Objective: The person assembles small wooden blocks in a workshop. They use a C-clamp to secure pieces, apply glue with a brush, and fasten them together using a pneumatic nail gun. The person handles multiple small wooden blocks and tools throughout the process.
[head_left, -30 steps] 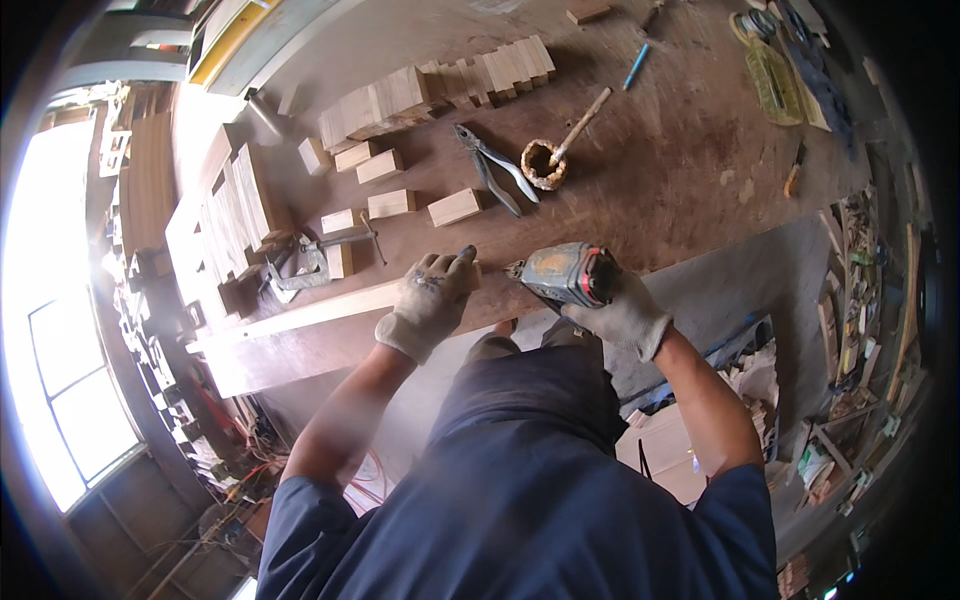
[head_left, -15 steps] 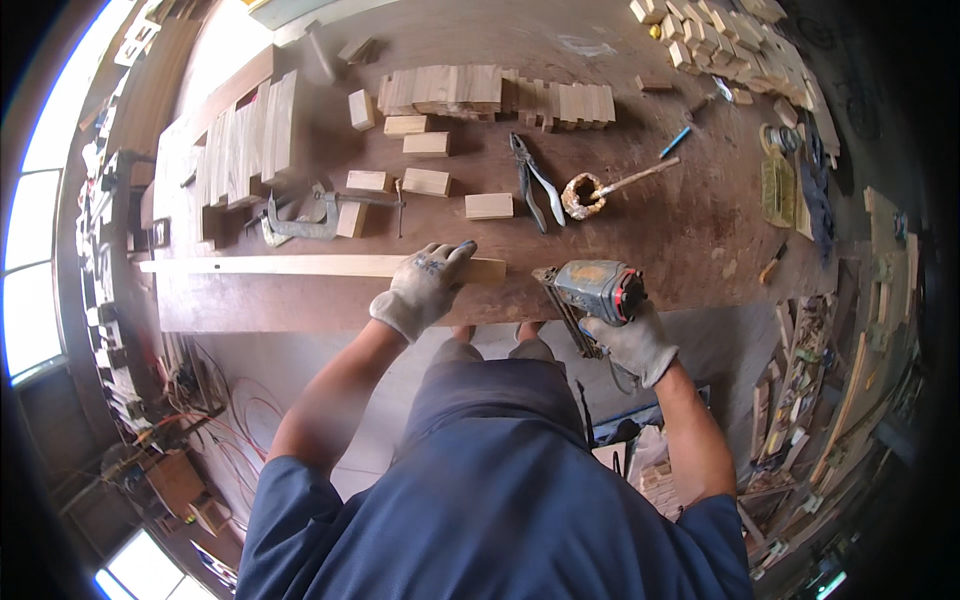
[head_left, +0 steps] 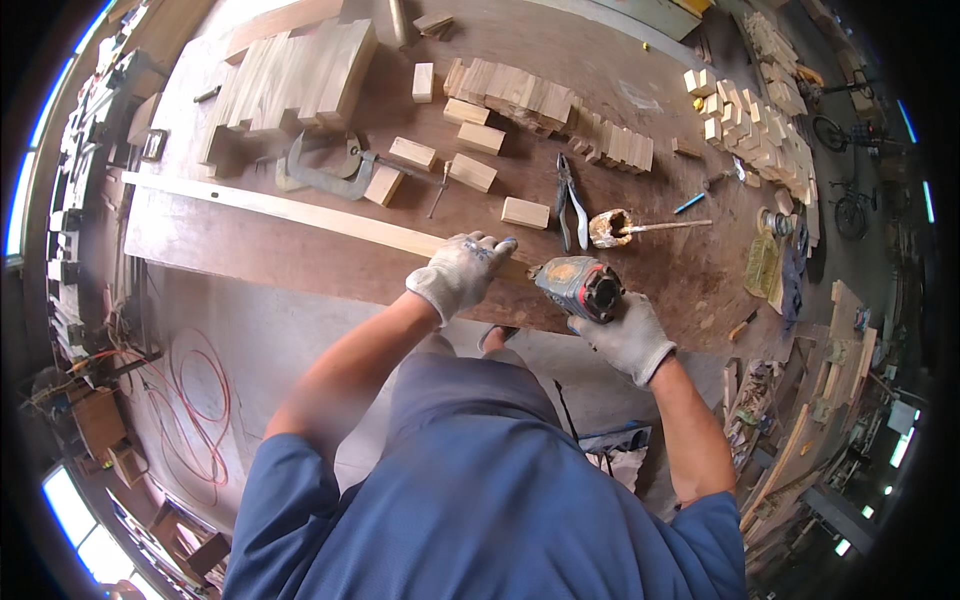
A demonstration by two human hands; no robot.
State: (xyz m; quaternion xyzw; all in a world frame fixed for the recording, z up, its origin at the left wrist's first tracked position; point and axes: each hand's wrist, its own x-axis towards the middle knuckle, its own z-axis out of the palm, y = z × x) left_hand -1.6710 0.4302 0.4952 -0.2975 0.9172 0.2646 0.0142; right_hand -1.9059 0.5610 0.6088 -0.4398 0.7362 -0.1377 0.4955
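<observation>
A long pale wooden strip lies along the front part of the workbench. Its right end is gripped by my left hand, in a light work glove with fingers closed over the wood. My right hand, gloved too, is wrapped around the handle of a grey nail gun. The gun's nose meets or nearly meets the strip's right end, just beside my left fingers; exact contact is hidden. Past the strip lie several short wooden blocks, pliers and a C-clamp.
The brown bench carries stacked boards at left, a row of notched pieces behind, and piled blocks at right. A glue pot with a stick stands near the pliers. A red hose coils on the floor.
The nail gun has come left to the strip's end, closing the gap to my left hand. My left hand keeps its hold. The whole view has turned.
</observation>
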